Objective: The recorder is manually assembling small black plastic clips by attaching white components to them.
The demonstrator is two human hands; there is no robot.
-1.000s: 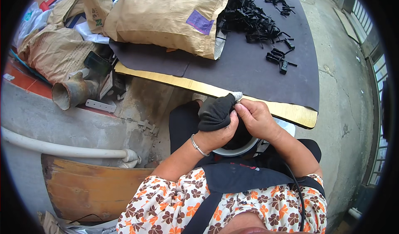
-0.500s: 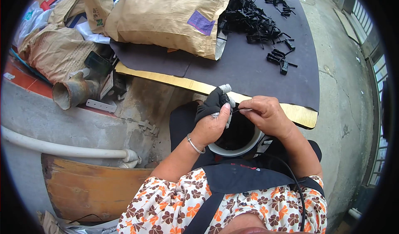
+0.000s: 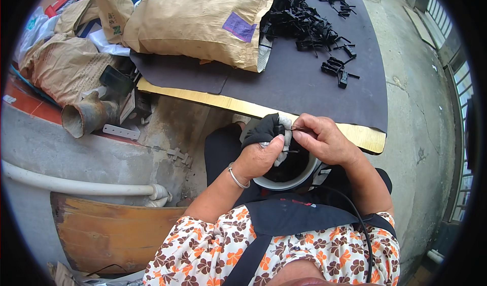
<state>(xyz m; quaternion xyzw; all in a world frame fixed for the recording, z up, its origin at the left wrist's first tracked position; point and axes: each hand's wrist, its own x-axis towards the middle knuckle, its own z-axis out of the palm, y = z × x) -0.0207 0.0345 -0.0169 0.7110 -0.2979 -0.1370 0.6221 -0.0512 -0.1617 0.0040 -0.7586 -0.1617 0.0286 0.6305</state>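
Over a round, pale-grey bucket (image 3: 278, 186), our left hand (image 3: 259, 158) gripped a small black plastic piece (image 3: 279, 129); our right hand (image 3: 324, 141) pinched a slim dark tool (image 3: 303, 130). Seemingly mid-working it, we next needed steady alignment.

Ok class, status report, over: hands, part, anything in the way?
Left hand holding a small black part, partly hidden. Right hand pinching a thin object close to it. Bucket below; nothing seen blocking the hands.
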